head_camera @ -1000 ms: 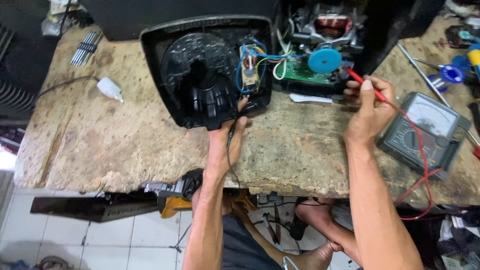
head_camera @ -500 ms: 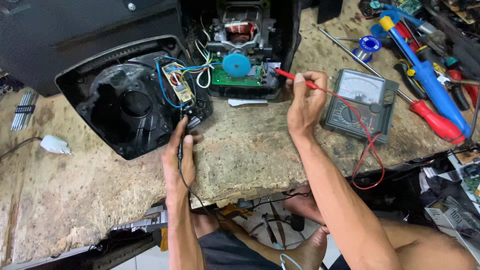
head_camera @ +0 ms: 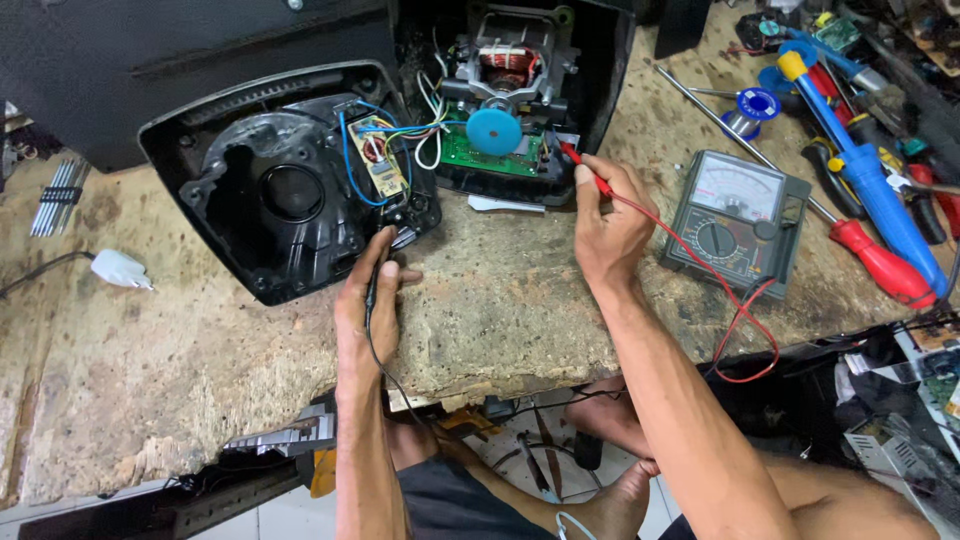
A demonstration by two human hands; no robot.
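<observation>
Far left: we are seeing a white plug (head_camera: 118,268) lying on the worn workbench (head_camera: 180,370), with its cord trailing off the left edge.
Black housing: we are looking into an open black plastic shell (head_camera: 270,195) lying on the bench, with a small yellow circuit board (head_camera: 378,160) and blue wires at its right edge.
Left hand: our left hand (head_camera: 365,305) is curling around a black probe (head_camera: 376,272), pinching it between thumb and fingers and pressing its tip to the shell's lower right corner.
Motor unit: we are facing a green circuit board (head_camera: 488,155) and a blue disc (head_camera: 494,130) below a copper-wound motor (head_camera: 506,62).
Right hand: our right hand (head_camera: 610,225) is pinching a red probe (head_camera: 585,170), touching its tip to the right end of the green board.
Meter: an analog multimeter (head_camera: 738,218) is lying just right of that hand, with red and black leads looping off it.
Far right: a red-handled screwdriver (head_camera: 880,262) and a blue tool (head_camera: 865,175) are lying beside the meter.
</observation>
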